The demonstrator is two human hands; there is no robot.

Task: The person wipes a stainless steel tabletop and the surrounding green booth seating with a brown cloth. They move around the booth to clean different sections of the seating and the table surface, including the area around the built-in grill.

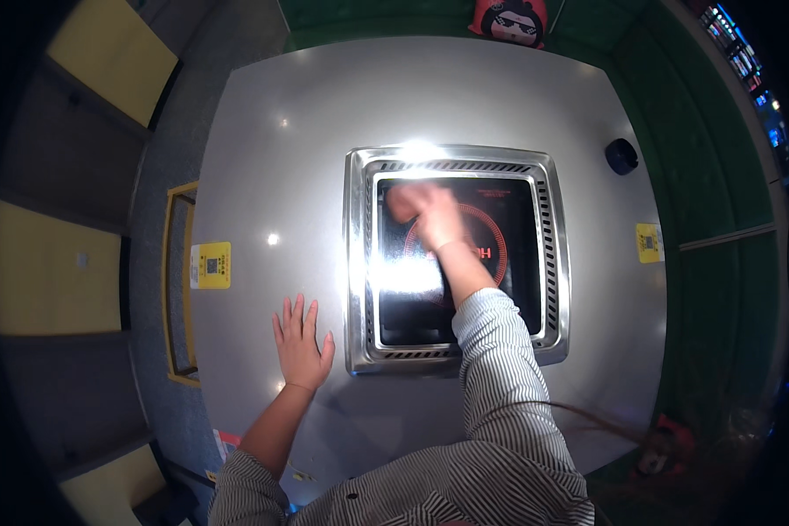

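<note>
My right hand (439, 220), blurred, is over the black glass top of an induction cooker (493, 309) set into the table. Bunched under its fingers is a reddish-brown cloth (407, 200), at the upper left part of the glass. A steel frame with slots (555, 263) surrounds the cooker. Palm down on the grey table (289, 171), left of the frame, rests my left hand (304, 352), its fingers spread and nothing held. Bright lamp glare covers part of the glass and frame.
A dark blue round ashtray (622, 156) stands near the right edge. Yellow stickers with printed codes lie at the left edge (214, 265) and right edge (649, 243). Green bench seats (710, 191) border the table; a red cushion (509, 21) lies beyond the far edge.
</note>
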